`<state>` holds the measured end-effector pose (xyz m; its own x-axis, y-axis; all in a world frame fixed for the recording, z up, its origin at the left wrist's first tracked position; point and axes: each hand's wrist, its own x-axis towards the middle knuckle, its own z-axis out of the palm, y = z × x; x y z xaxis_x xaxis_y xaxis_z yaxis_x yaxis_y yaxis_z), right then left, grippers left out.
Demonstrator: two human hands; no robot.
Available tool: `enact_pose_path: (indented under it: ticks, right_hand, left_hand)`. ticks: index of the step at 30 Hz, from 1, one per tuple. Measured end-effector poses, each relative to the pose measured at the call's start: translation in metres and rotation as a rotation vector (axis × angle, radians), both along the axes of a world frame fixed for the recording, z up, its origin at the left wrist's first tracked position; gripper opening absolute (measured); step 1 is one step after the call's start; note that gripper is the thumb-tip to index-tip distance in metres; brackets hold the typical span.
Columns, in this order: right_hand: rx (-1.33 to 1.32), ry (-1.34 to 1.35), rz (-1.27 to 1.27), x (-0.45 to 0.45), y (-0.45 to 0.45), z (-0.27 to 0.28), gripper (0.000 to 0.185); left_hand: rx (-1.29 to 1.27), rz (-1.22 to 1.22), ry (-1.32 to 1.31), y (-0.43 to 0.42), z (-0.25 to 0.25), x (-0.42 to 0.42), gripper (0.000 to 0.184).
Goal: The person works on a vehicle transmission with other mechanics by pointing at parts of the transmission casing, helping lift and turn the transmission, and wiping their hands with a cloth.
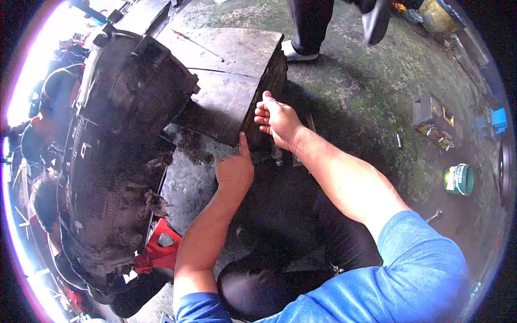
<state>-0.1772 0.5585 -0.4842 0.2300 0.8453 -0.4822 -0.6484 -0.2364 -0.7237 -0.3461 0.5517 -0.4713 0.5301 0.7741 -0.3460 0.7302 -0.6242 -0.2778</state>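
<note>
A thick, worn wooden block (pixel 226 94) with a dark near side stands on the floor ahead of me. My left hand (pixel 235 171) is at its near corner, the index finger stretched out along the edge; the other fingers are mostly hidden. Beside the block's right side is my right hand (pixel 277 121), thumb up and fingers curled in. Whatever the right fingers hold, if anything, is hidden. A large, dirty, dark ribbed metal housing (pixel 129 97) rises at the left and overlaps the block's left end. A thin rod (pixel 199 46) lies on top of the block.
A red stand (pixel 161 245) is under the housing, near my left forearm. Another person's legs (pixel 312 24) are beyond the block, and people crouch at far left. On the stained floor (pixel 371 102) at right are a green bucket (pixel 458 180) and a dark box (pixel 431 116).
</note>
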Motion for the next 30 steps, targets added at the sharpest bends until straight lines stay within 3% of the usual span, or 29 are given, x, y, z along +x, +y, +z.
enact_pose_path:
  ticks: [3, 6, 10, 13, 15, 18, 20, 25, 30]
  right_hand:
    - [0.01, -0.054, 0.027, 0.0, 0.0, -0.003, 0.046]
    - [0.005, -0.053, 0.024, 0.002, 0.0, -0.004, 0.045]
    - [0.008, -0.032, 0.064, 0.002, 0.01, -0.012, 0.058]
    - [-0.021, 0.019, 0.083, 0.001, 0.012, -0.015, 0.06]
    - [-0.006, 0.0, 0.066, -0.001, 0.012, -0.015, 0.058]
    - [-0.036, -0.032, 0.003, -0.001, 0.015, -0.017, 0.052]
    - [-0.034, -0.028, -0.017, 0.0, 0.015, -0.014, 0.051]
    - [-0.006, 0.023, -0.017, 0.001, 0.013, -0.012, 0.047]
    - [0.03, 0.034, -0.032, 0.0, 0.014, -0.016, 0.044]
  left_hand:
    - [-0.017, 0.052, 0.013, 0.002, -0.006, -0.003, 0.077]
    - [-0.144, 0.069, 0.053, 0.0, 0.026, -0.002, 0.082]
    - [-0.004, 0.033, 0.077, -0.007, 0.016, -0.013, 0.081]
    - [0.013, -0.078, -0.121, 0.002, 0.022, -0.009, 0.074]
    - [0.239, -0.163, -0.374, 0.01, 0.036, -0.001, 0.068]
    - [0.306, 0.049, -0.377, 0.029, 0.035, 0.013, 0.072]
    - [0.31, 0.052, -0.375, 0.035, 0.033, 0.016, 0.074]
    - [0.305, 0.026, -0.448, 0.044, 0.032, 0.023, 0.075]
    - [0.392, -0.179, -0.529, 0.048, 0.018, 0.026, 0.059]
